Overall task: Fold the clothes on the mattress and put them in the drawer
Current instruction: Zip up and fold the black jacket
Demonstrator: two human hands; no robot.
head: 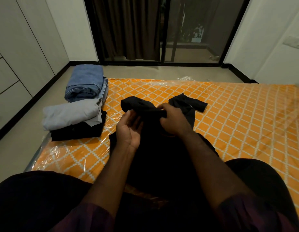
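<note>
Two hands on one black garment [153,148], which lies spread on the mattress [237,114] in front of the person's lap. Top part is bunched, one sleeve [187,102] splayed out to the right. Right hand [172,122] grips the bunched fabric, fingers curled round it. Left hand [128,131] is palm-up, fingers half-curled against the fabric's left edge; can't tell if it actually pinches it. Mattress is orange with a white lattice print, under clear plastic wrap. Three folded items sit at its far-left corner: blue jeans [85,82] furthest, grey garment [70,114] nearer, lying on a folded black piece [78,133]. Jeans touch the grey one. White cabinet panels [20,64] run along the left wall.
</note>
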